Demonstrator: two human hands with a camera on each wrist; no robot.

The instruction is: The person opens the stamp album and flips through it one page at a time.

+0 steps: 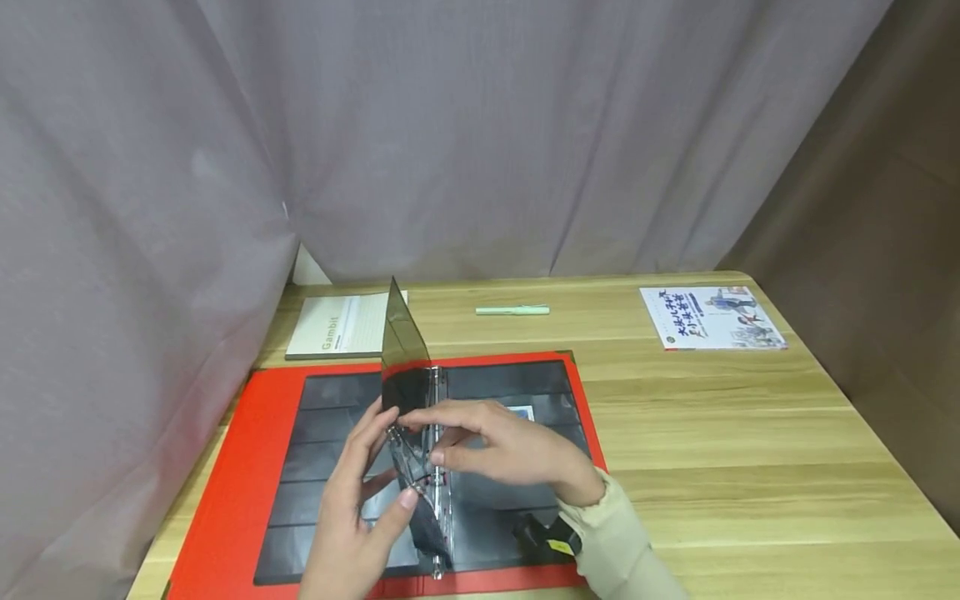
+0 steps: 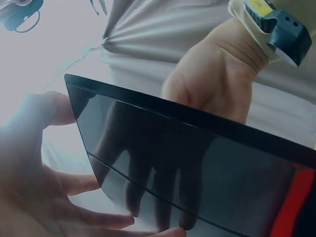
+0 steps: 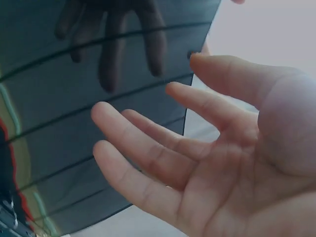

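Note:
A red ring-bound album lies spread out with dark pocket pages. One translucent dark page stands upright over the metal rings. My left hand holds this page by its outer edge, thumb nearer me and fingers farther along. From the right, my right hand reaches to the page, fingers extended and spread, index fingertip beside the left fingertips. In the right wrist view its fingers lie close to the glossy page. Behind the right hand, a small pale card shows partly in a right-side pocket.
A "Gambit" notebook lies behind the album at left. A pale green pen is at the back middle of the wooden table. An illustrated booklet lies at back right. Grey curtains hang behind.

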